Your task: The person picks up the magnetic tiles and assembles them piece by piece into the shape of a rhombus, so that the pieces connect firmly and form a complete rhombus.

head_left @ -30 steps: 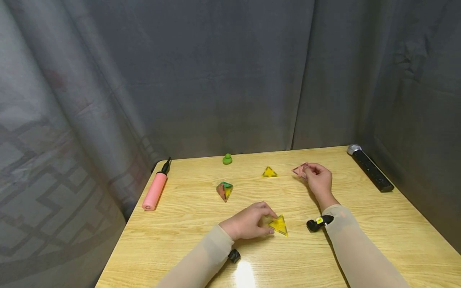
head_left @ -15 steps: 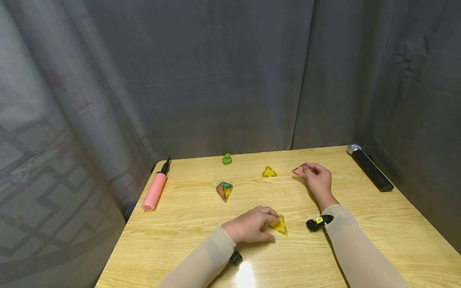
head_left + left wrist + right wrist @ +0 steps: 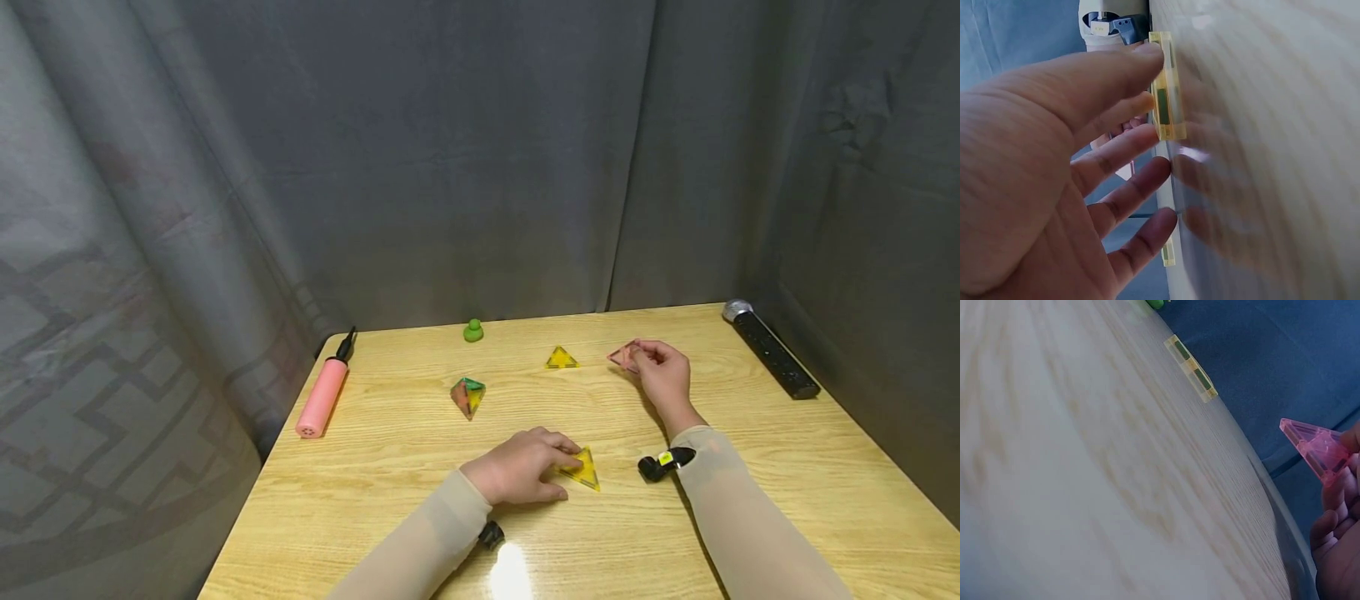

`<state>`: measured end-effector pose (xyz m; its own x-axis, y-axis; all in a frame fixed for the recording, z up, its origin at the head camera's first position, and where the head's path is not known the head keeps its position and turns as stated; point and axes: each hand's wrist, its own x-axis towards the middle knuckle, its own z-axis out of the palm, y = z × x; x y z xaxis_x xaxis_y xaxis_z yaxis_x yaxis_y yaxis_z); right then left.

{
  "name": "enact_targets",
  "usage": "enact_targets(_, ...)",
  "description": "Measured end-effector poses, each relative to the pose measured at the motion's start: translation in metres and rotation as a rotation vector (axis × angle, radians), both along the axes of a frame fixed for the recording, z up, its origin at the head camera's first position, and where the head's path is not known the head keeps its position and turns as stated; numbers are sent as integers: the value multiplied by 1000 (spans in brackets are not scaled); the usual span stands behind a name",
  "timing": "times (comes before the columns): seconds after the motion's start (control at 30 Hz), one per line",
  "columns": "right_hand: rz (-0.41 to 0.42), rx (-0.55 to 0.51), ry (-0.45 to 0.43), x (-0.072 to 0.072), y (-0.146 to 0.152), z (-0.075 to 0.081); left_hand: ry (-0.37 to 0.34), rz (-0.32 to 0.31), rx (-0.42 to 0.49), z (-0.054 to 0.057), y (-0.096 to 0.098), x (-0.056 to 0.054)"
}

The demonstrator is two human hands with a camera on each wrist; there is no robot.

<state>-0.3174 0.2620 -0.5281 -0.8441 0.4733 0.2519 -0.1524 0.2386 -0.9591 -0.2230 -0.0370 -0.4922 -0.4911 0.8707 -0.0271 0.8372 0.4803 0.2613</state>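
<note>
My left hand [image 3: 519,468] is low over the table, its fingertips on a yellow see-through triangle magnetic tile [image 3: 587,472] that lies flat. The thumb is spread toward me, off to the side of that tile. In the left wrist view the tile [image 3: 1167,103] shows edge-on beside the fingertips [image 3: 1161,167], which reach down to the wood. Farther right, my right hand [image 3: 664,375] pinches a pink triangle magnetic tile [image 3: 622,357] between thumb and fingers. The right wrist view has this pink tile [image 3: 1317,449] raised above the table, one corner covered by the fingers.
Another yellow triangle tile [image 3: 561,358] lies toward the back. A small pyramid of green, yellow and orange-red tiles [image 3: 468,397] stands left of it. Behind is a green duck-shaped figure [image 3: 473,332]. A pink hand pump [image 3: 322,398] lies left, a black microphone [image 3: 772,352] right.
My left hand has let its thumb and finger grip on the yellow tile go, and its fingertips have moved onto the tile's top. The right hand keeps still with the pink tile.
</note>
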Motion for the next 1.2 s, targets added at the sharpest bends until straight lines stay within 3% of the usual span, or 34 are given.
enact_targets(0.3,19,-28,-19,1,-1,1,45,32,-18,0,-2,-2)
enact_targets(0.8,46,-13,-46,1,-2,-1,79,197,43,0,-14,-14)
enact_targets(1.0,125,-25,-14,1,-3,-1,99,231,56,-3,-20,-22)
enact_targets(1.2,186,-19,10,0,-5,-2,76,263,69,-4,-24,-27)
